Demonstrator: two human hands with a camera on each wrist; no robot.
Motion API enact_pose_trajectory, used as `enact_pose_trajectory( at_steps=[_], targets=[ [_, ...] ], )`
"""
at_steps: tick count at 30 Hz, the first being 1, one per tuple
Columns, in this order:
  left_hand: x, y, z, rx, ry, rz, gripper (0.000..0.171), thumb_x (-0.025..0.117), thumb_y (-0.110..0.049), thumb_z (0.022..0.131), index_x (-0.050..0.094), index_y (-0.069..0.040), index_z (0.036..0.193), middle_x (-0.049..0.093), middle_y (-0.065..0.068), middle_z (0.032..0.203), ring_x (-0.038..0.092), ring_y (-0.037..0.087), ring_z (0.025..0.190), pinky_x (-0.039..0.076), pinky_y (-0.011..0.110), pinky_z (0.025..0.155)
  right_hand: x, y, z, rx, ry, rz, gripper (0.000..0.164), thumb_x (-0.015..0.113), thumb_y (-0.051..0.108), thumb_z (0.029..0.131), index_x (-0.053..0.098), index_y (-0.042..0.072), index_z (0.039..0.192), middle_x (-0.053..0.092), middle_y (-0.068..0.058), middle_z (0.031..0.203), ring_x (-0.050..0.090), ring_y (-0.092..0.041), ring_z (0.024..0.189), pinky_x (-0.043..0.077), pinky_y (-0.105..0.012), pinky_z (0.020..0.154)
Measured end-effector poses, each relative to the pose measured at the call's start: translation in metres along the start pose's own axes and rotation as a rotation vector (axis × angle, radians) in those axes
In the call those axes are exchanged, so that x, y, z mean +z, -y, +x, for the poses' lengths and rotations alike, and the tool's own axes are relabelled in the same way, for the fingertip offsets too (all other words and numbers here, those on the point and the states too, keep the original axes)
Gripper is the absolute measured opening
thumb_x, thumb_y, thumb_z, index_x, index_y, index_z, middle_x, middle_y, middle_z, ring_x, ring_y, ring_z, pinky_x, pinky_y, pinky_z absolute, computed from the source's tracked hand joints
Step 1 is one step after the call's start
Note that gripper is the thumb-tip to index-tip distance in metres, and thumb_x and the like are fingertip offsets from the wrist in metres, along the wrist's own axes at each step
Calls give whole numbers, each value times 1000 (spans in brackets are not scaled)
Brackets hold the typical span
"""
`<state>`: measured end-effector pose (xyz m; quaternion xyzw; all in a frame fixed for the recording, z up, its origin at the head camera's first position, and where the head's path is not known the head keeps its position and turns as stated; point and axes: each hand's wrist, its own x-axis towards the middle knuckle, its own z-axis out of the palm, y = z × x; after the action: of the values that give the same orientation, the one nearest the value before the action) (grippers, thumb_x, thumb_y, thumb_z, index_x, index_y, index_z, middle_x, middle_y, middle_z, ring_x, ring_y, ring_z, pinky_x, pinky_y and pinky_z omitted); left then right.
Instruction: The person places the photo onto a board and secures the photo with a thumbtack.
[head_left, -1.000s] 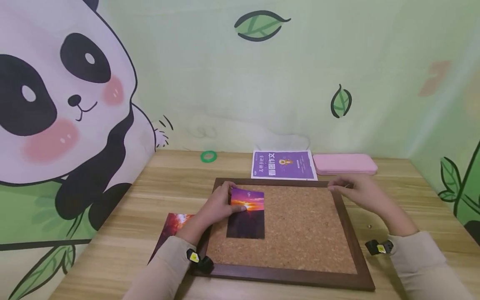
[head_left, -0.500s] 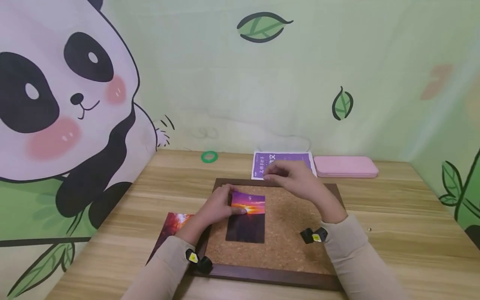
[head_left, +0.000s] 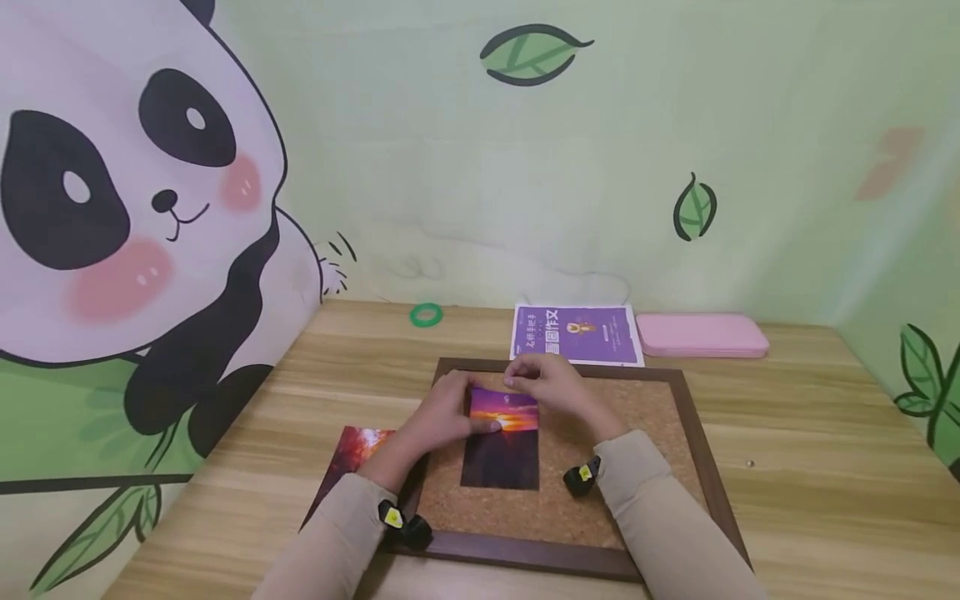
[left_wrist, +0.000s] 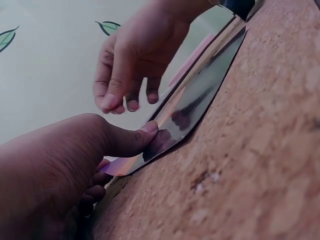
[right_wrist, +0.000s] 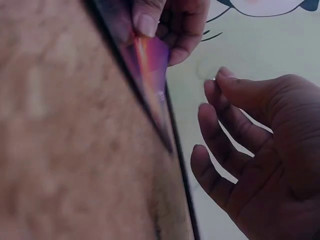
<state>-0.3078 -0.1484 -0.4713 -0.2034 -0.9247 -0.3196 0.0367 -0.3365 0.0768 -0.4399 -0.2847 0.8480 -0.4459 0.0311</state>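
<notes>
My left hand (head_left: 442, 412) pinches the upper left edge of a sunset photo (head_left: 500, 458), thumb on its face and fingers curled behind. The photo lies over the left part of a cork board (head_left: 615, 467) with a dark wooden frame, and its upper edge bends up in the left wrist view. My right hand (head_left: 551, 387) is just above the photo's upper right corner, apart from it. Its thumb and index fingertip meet on a tiny pale pin-like thing (right_wrist: 215, 78), mostly hidden; the other fingers are loosely bent.
Another reddish photo (head_left: 360, 450) lies left of the board, partly under my left forearm. Behind the board are a purple booklet (head_left: 611, 333), a pink case (head_left: 701, 335) and a green ring (head_left: 426, 315). A tiny shiny thing (head_left: 750, 463) lies to the right.
My right hand has moved left from the board's far right corner, over the booklet's front, and down to the photo's top edge. My left hand keeps its grip on the photo.
</notes>
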Motion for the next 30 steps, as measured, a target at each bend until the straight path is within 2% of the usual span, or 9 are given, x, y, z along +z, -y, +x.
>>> enact_pose_trajectory(
  at_steps=[6,15,19,26,30],
  targets=[
    [1,0,-3,-33,-2,13,69,89,-45,72,59,-3,118,58,8,109,54,22,100,46,41,89,4,-14,-2,-53,71,-77,4,69,7,95,72,5,96,72,-3,86,64,-12,80,51,-35,82],
    [-1,-4,-3,-31,-7,-1,67,90,-44,72,60,-5,117,58,7,109,53,22,101,45,41,91,5,-16,-3,-50,130,-95,5,69,11,95,73,9,98,71,3,87,63,-9,81,50,-33,81],
    [-2,-4,-2,-38,-3,-2,68,90,-45,72,60,-4,117,58,7,109,53,21,100,45,41,91,5,-16,-2,-47,142,-87,5,68,10,96,72,10,98,71,4,87,62,-10,80,51,-32,79],
    [-2,-4,-1,-34,-1,2,67,90,-44,72,60,-5,117,59,6,108,53,20,98,46,40,89,5,-17,-1,-67,149,-88,6,70,9,94,74,10,98,72,5,90,62,-11,85,50,-34,85],
    [-2,-5,0,-31,3,0,67,90,-44,72,59,-5,117,58,6,108,53,20,98,46,40,89,4,-17,-2,-68,144,-95,6,70,9,93,75,10,97,72,5,89,61,-10,83,49,-35,85]
  ],
)
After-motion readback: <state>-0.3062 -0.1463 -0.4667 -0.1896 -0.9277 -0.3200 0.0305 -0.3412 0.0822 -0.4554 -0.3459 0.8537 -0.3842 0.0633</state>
